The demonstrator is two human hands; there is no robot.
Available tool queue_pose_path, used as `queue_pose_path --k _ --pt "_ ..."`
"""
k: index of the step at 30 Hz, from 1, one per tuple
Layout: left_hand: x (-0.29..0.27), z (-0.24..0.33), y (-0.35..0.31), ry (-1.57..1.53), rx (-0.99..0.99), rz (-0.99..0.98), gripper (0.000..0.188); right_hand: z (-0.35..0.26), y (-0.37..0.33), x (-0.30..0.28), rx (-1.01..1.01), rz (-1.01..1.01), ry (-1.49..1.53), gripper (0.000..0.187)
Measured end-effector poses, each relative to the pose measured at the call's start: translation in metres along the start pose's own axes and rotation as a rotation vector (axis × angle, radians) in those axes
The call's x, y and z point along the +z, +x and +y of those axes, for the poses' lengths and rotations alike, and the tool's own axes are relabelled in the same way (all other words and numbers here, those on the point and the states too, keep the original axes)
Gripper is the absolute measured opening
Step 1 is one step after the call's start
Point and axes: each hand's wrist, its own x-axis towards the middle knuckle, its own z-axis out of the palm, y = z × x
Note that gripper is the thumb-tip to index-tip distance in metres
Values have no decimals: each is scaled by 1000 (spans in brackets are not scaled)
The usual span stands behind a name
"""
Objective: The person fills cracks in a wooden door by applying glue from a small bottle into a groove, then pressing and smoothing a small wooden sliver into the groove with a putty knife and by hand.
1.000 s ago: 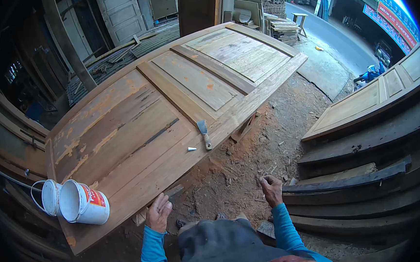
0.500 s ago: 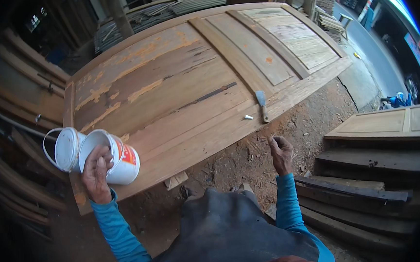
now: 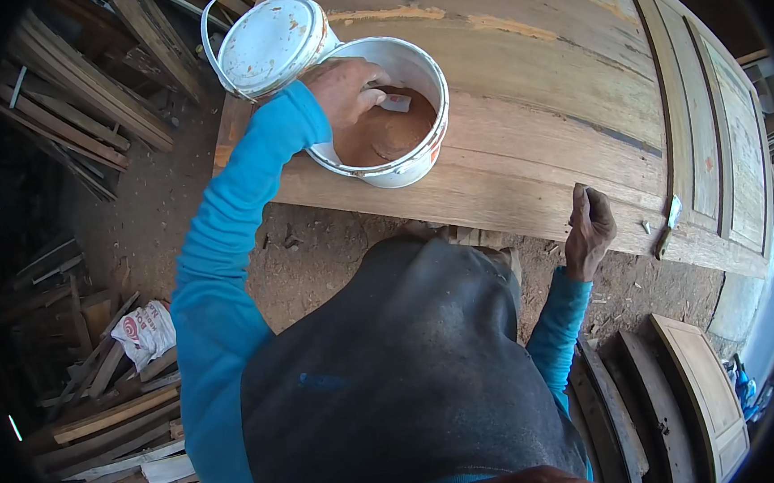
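Note:
My left hand [image 3: 351, 87] reaches down into an open white bucket [image 3: 400, 176], pinching a small flat white plastic piece [image 3: 396, 103] between thumb and fingers. Brown powder or paste [image 3: 380, 140] fills the lower part of that bucket; which of the two it is, I cannot tell. Over the dirt floor, by the near edge of a large wooden door [image 3: 526, 178], my right hand [image 3: 589, 232] is closed with its fingertips pressed together; whatever they hold is too small to make out. A putty knife [image 3: 674, 212] rests on the door's near edge, beside a small white conical piece [image 3: 646, 225].
Next to the open bucket stands a lidded white bucket [image 3: 267, 45] with a raised handle. Stacked timber [image 3: 121, 422] and a white sack [image 3: 145, 335] are on the left. At the lower right, a small panel [image 3: 704, 390] leans on dark planks [image 3: 640, 399].
My view has turned left and down toward the buckets. My left hand has gone from the bucket's near rim to inside it, where the white piece now shows. My right hand remains closed.

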Motion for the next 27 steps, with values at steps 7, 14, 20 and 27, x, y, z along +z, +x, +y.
queue_pose_path --k 7,14,20,27 --pt "33 -17 75 503 -146 -502 32 -19 -1 15 -102 -49 -51 15" --pt "45 -24 70 664 -122 -527 29 5 -20 -20 37 41 -25 16" --pt "41 -19 77 633 -209 -536 29 31 -29 -52 88 58 2 17" --pt "18 0 43 379 -213 -264 30 34 -19 -59 14 -75 -52 20"
